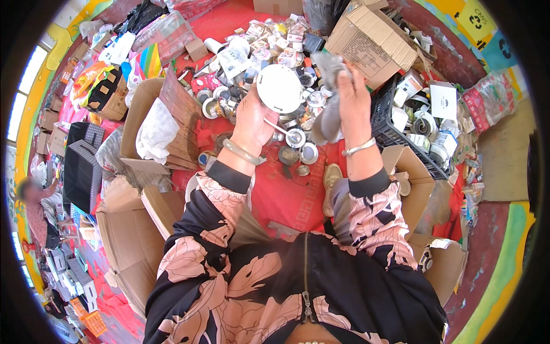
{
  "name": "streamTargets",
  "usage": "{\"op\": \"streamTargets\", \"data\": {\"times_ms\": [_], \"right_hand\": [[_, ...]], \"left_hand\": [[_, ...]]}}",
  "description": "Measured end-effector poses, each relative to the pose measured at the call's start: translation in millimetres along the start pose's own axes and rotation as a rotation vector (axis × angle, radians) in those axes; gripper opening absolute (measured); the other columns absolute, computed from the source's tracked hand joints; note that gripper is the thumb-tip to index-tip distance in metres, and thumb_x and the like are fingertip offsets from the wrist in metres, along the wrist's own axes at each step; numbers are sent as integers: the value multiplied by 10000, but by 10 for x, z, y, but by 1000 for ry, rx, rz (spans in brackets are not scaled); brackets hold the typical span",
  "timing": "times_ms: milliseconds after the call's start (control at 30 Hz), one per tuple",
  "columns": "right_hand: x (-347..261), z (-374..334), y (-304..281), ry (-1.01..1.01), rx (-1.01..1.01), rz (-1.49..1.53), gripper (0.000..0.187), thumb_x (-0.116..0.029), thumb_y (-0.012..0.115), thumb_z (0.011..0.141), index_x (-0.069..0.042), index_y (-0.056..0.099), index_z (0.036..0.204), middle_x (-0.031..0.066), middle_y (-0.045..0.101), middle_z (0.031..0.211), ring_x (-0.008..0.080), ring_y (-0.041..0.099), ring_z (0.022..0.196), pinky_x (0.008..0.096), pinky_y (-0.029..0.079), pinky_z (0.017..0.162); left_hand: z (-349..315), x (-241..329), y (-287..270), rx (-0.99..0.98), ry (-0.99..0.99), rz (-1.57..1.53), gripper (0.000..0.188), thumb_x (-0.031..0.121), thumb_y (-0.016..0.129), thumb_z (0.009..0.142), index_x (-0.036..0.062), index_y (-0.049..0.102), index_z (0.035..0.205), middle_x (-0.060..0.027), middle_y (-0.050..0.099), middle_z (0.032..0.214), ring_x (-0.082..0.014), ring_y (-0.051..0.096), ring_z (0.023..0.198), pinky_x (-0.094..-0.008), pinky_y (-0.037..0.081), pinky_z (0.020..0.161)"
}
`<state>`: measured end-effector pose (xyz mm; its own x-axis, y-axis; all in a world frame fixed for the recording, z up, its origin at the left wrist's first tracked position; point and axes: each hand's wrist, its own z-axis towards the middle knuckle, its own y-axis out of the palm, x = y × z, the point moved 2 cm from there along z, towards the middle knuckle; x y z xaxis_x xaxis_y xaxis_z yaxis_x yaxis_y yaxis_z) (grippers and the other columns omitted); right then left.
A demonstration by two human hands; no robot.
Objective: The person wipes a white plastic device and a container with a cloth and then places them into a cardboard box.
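My left hand [251,119] is closed round a white round lamp [279,89], its smooth flat face turned up. A short white cord [276,126] runs below that hand toward a small white ring-shaped part [295,138]. To the right, my right hand [355,103] grips a grey cloth [328,121], blurred by motion, apart from the lamp. Beneath and beyond both hands spreads a heap of small round lamps and fittings [309,153]. Small boxes [289,40] lie mixed into its far part.
A black plastic crate [385,114] full of round lamps and boxes stands at right. Behind it leans a large cardboard box [366,49]. At left, an open carton [140,114] has white cloth [157,132] in it. Red sheeting [286,198] covers the floor. Another person [40,209] is far left.
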<state>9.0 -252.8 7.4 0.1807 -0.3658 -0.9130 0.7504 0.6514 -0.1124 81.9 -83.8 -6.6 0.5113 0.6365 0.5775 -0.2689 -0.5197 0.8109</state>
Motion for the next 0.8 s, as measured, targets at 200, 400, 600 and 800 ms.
{"op": "streamTargets", "data": {"times_ms": [200, 400, 600, 800], "right_hand": [[-364, -543, 473, -598, -426, -437, 347, -216, 514, 873, -117, 521, 1205, 180, 409, 1316, 380, 335, 1248, 415, 311, 1010], [-147, -430, 426, -439, -309, -407, 336, -186, 488, 880, -59, 520, 1189, 198, 468, 1249, 372, 411, 1185, 404, 380, 950], [408, -62, 34, -2, -263, -434, 275, -230, 464, 899, -5, 619, 930, 183, 633, 822, 305, 607, 741, 384, 477, 695], [-153, -184, 53, 229, -191, 177, 332, -277, 516, 905, -8, 602, 1078, 88, 631, 955, 139, 568, 868, 259, 447, 784]], "left_hand": [[-62, -107, -5, 89, -62, 10, 296, 225, 407, 932, 37, 511, 1137, -89, 572, 1093, -210, 559, 997, -359, 465, 858], [2, -126, -66, 13, -73, 42, 315, 211, 386, 939, 9, 498, 1153, -105, 573, 1098, -207, 567, 997, -351, 477, 858], [-4, 11, -85, 9, 54, 3, 311, 164, 375, 938, -17, 470, 1172, -120, 567, 1117, -220, 564, 1032, -360, 482, 875], [36, 45, -67, 7, 67, -117, 323, 197, 379, 936, -8, 481, 1163, -123, 565, 1122, -226, 555, 1035, -363, 454, 887]]}}
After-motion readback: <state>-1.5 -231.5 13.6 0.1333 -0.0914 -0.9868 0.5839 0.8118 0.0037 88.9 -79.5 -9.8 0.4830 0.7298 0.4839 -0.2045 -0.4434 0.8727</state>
